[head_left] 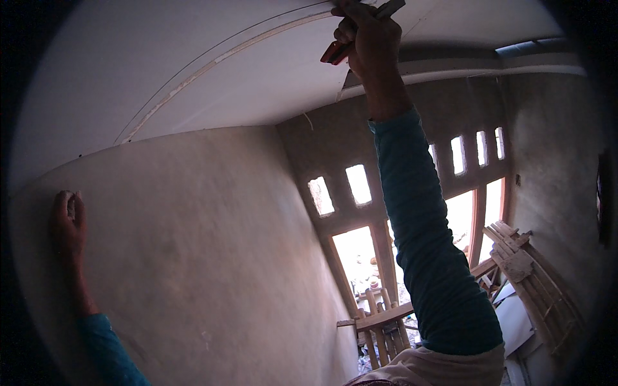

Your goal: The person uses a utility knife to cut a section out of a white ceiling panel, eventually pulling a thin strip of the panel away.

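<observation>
My right hand (370,42) reaches up to the white ceiling panel (270,77) and grips a tool with a red handle (333,53) and a grey metal blade (389,8) pressed against the panel. My arm wears a teal sleeve. A thin filled seam (212,64) runs across the ceiling to the left of the tool. My left hand (67,225) lies flat with fingers up on the grey plastered wall (212,257), holding nothing.
Below stand a wooden frame or ladder (383,321) and a stack of wooden slats (534,283) leaning against the right wall. Bright window openings (357,183) pierce the far wall. A cornice edge (450,67) runs along the ceiling's far side.
</observation>
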